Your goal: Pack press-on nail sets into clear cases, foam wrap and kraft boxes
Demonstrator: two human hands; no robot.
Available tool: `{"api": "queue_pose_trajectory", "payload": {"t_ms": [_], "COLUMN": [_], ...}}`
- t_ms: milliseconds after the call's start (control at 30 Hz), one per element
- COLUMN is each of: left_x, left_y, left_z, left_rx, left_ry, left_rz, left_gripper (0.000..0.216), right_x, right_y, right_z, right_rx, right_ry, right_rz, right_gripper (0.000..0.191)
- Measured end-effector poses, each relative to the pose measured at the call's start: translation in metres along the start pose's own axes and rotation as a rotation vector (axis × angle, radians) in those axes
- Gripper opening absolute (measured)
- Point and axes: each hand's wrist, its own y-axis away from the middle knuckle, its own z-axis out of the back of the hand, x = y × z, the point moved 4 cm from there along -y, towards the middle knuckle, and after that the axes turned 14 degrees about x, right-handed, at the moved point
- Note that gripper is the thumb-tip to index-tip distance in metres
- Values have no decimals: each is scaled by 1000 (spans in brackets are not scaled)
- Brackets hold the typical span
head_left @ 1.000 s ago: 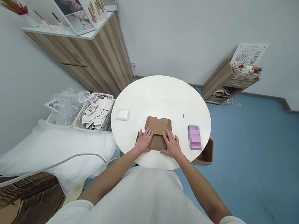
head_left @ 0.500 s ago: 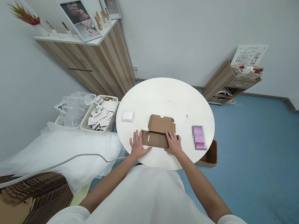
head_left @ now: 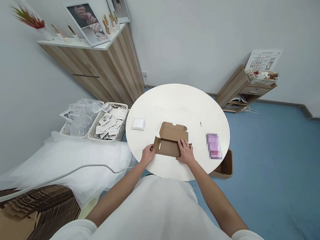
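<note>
A brown cardboard box (head_left: 169, 148), partly unfolded, lies on the white table (head_left: 179, 103) in front of me, its lid panel spread toward the far side. My left hand (head_left: 148, 154) has its fingers closed on the box's left side flap, which is tilted up from the table. Across the right part of the box's near panel rests my right hand (head_left: 186, 153), fingers stretched out and lying on the cardboard. To the left sits a small white packet (head_left: 138, 124). A blurred-out purple item (head_left: 214, 146) lies at the right.
Left of the table stand a white basket of printed cards (head_left: 109, 123) and a basket of clear plastic packs (head_left: 79, 118). White wrapping sheets (head_left: 94, 163) and stacked flat cardboard (head_left: 44, 214) lie nearer me. An open carton (head_left: 227, 165) stands below the table's right edge.
My left hand has gone from lying spread beside the box to gripping its left flap, which has been raised. My right hand stays in nearly the same place.
</note>
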Motion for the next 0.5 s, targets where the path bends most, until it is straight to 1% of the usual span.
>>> {"api": "queue_pose_trajectory", "payload": {"t_ms": [133,233,367,433,500], "left_x": [-12,-19,-26,-27,-26], "left_y": [2,3,5,6,6], "left_z": [-9,-14,-19,-20,-19], "left_rx": [16,24,72,82,78], "left_ry": [-47,-55,-42,-41,-46], "left_rz": [-10,-4,-14,-10,-3], "left_gripper": [34,43,55,54,45], "right_x": [4,6,8,9,9], "right_y": [1,2,1,1,1], "right_z": [0,-1,-4,-4,-5], "right_rx": [-11,-11,-8,-7,-7], "right_ry": [-17,-26,-37,-45,-54], "right_rz": [1,-8,-24,-24,-16], "right_gripper": [102,103,106,106,106]}}
